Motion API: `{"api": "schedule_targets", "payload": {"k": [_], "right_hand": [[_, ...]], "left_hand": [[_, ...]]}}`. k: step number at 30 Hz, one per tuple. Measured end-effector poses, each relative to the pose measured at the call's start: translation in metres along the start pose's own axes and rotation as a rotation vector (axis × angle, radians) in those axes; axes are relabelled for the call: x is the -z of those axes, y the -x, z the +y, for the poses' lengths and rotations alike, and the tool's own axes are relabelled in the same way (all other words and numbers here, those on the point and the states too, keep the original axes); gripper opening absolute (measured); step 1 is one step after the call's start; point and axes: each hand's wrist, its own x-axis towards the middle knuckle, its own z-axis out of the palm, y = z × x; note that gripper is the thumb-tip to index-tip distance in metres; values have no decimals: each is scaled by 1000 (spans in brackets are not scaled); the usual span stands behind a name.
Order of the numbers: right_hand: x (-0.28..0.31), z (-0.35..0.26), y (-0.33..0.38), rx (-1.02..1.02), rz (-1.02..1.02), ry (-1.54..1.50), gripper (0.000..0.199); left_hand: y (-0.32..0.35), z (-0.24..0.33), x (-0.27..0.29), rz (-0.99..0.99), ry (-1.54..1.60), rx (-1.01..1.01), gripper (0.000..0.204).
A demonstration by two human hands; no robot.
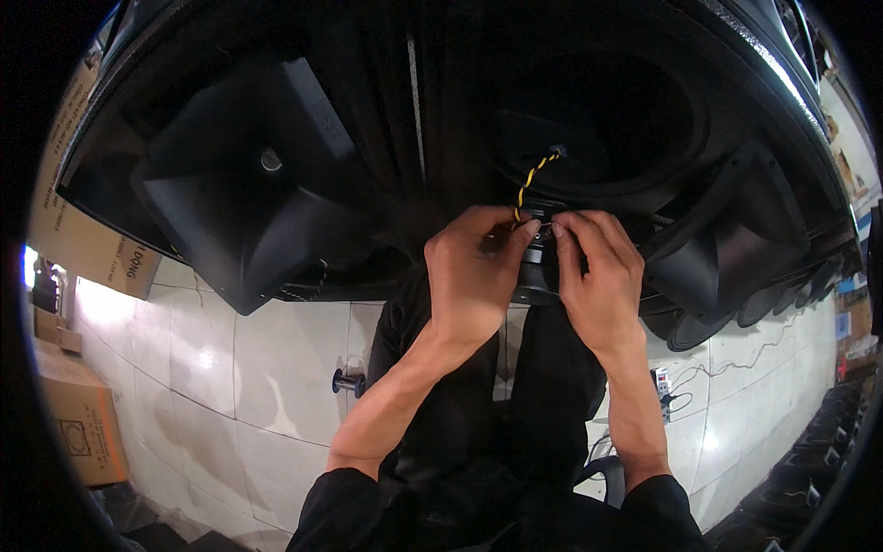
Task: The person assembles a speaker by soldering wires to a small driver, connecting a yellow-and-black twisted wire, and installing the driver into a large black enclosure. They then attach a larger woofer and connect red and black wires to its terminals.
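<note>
Both hands meet over a round black speaker driver (535, 282), which sits at my knees below the cabinet's edge. A twisted yellow-and-black wire (526, 182) runs down to it from a small connector inside the black speaker cabinet (460, 120). My left hand (471, 276) is closed, thumb and forefinger pinching the lower end of that wire. Fingertips of my right hand (602, 271) are pinched together beside the driver's terminals, close to the left thumb. A thin bare strand seems to lie between the two hands; what the right fingers grip is too small to make out.
Black horns stand at left (248, 207) and right (736, 244) of the cabinet. A dark spool (349, 382) lies on the tiled floor (202, 414). On the right are a power strip (662, 394) and loose cables. Cardboard boxes (87, 423) stand at left.
</note>
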Motion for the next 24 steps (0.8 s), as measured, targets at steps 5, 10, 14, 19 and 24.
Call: {"api": "schedule_targets", "payload": {"k": [5, 10, 14, 19, 24], "right_hand": [[-1, -1, 0, -17, -17, 80, 13], [-1, -1, 2, -24, -30, 106, 12], [0, -4, 4, -38, -32, 101, 12], [-4, -4, 11, -1, 15, 133, 12], [-7, 3, 17, 109, 22, 221, 15]], "left_hand": [[-1, -4, -5, 29, -46, -132, 11], [-1, -4, -5, 11, -48, -168, 11], [-1, -6, -4, 3, -41, -176, 11], [3, -7, -1, -9, -22, -160, 12], [10, -13, -3, -9, 15, -172, 15]]}}
